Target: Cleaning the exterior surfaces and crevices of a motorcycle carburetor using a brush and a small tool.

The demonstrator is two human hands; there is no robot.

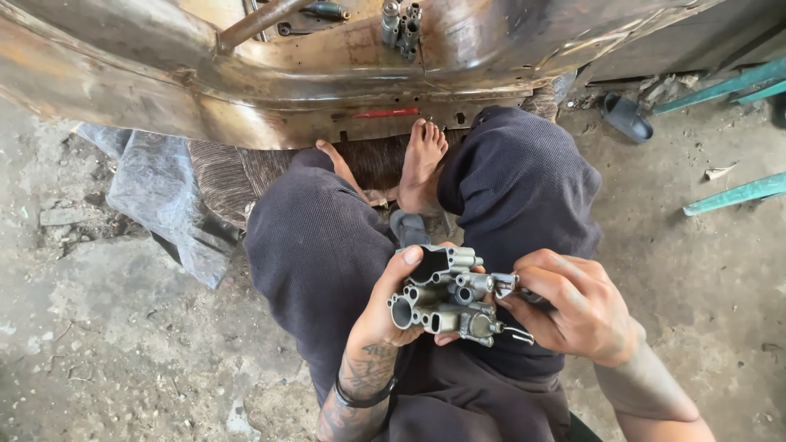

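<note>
while both hands [491, 307] hold it, the grey carburetor body [446, 296] shows open round ports.

Hidden and cut-off parts

The right hand [577, 307] covers a tool [509, 286], maybe pliers; the metal body [246, 74] runs past the top edge.

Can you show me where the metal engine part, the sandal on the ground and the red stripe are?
Metal part [446, 299]: head view, on its grey middle body between both hands.
Sandal [627, 117]: head view, on its dark upper strap.
Red stripe [386, 113]: head view, on the stripe's middle, on the rusty metal panel.
</note>
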